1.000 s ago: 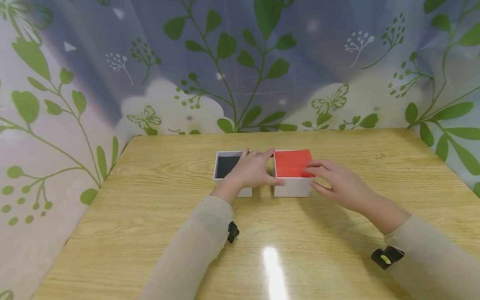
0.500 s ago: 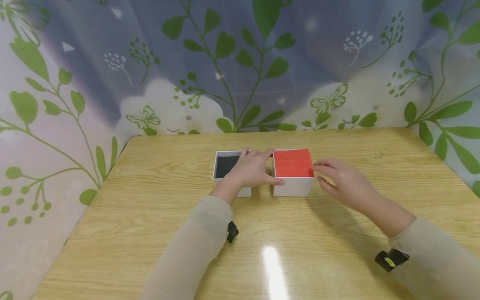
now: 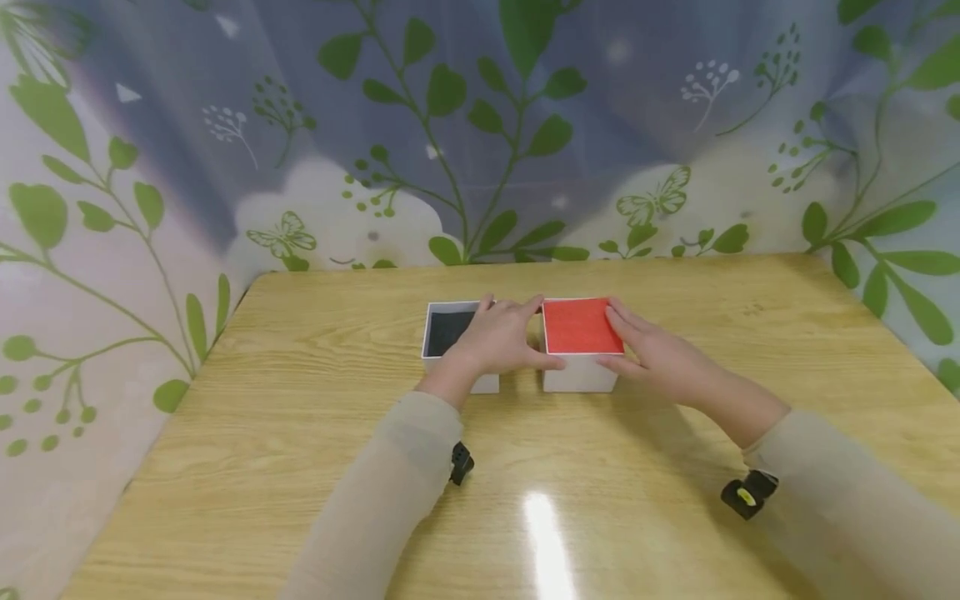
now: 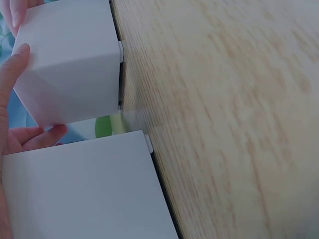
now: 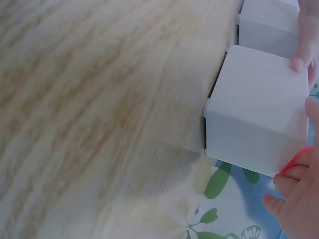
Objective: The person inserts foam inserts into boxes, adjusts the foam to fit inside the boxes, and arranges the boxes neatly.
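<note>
In the head view, two white boxes stand side by side with a narrow gap. The right white box (image 3: 577, 374) has a red sheet (image 3: 579, 325) lying level with its rim. Across the inner part of the left white box (image 3: 487, 383), which shows a black sheet (image 3: 447, 333) inside, reaches my left hand (image 3: 497, 337). That hand holds the right box, thumb on its front face, fingers at its left side. My right hand (image 3: 667, 358) lies at the right rim, fairly straight fingers pressing the red sheet's edge, thumb near the front corner.
The boxes stand on a wooden table (image 3: 337, 500), around its middle. A leaf-patterned curtain (image 3: 480, 125) hangs behind the far edge. Both forearms, in light sleeves with black wrist devices (image 3: 750, 493), cross the front of the table.
My right hand pulled slightly away to the right, then came back onto the right rim. The red sheet's right edge, which overhung the rim, now lies flush. My left hand stayed in place.
</note>
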### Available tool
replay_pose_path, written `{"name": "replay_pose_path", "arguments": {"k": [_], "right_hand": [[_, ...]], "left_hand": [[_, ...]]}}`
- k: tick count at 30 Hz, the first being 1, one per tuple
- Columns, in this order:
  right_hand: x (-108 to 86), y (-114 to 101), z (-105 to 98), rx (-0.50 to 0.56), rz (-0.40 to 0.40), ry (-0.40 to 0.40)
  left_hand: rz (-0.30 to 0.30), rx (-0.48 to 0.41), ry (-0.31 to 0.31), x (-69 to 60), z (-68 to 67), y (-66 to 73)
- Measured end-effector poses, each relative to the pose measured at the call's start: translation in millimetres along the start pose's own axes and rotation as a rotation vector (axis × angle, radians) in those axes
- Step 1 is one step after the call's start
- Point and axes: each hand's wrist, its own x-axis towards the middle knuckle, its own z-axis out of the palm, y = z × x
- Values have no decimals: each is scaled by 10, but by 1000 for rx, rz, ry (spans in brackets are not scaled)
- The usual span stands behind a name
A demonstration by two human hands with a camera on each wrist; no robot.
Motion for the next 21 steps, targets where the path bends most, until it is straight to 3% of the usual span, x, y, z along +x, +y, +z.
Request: {"name": "replay_pose_path", "arguments": {"k": [12,21], "right_hand": [[44,26,46,-13,-22,-1],[92,3,47,-92,-51,-1]], "left_hand": [[-3,-1,10,0,16,-17],[-3,-11,9,-9,7,-8]]}}
